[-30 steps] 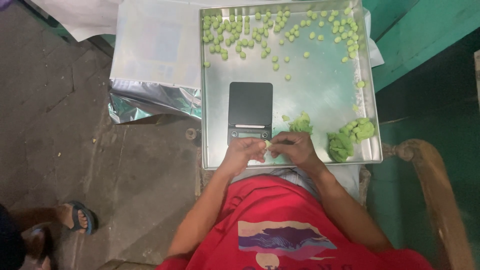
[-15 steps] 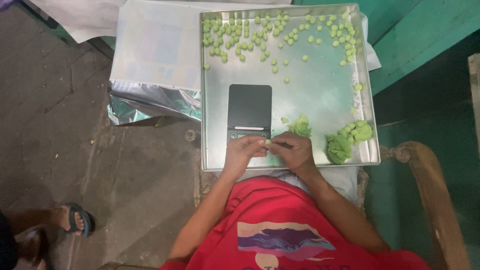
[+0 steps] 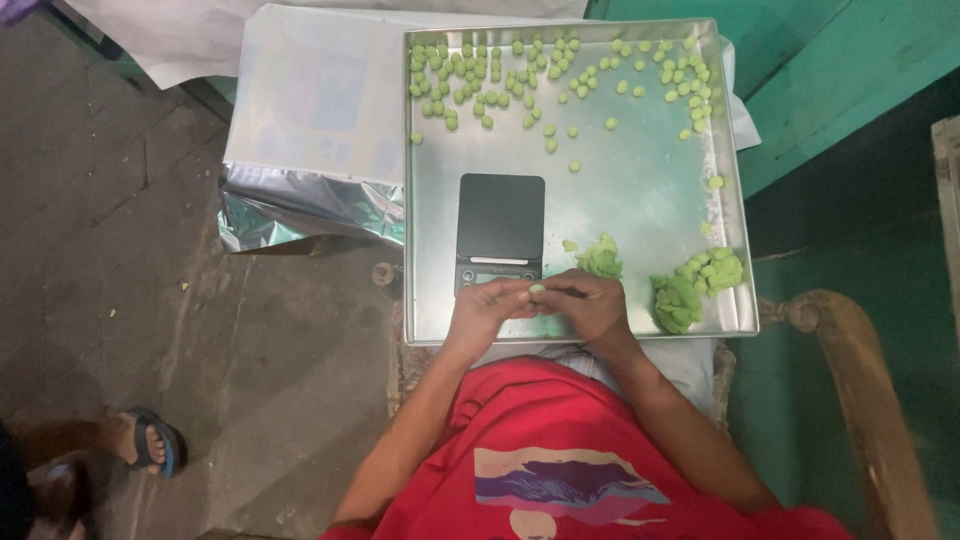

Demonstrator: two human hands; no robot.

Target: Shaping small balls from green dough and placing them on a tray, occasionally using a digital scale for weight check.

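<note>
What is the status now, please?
Left hand and right hand together pinch small green dough piece. Over shiny metal tray, near black flat scale. Nothing in the way.

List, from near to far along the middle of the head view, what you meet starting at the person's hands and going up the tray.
Left hand and right hand pinching a small green dough piece → black scale → bare stretch of metal tray → scattered green dough balls at the far edge.
</note>
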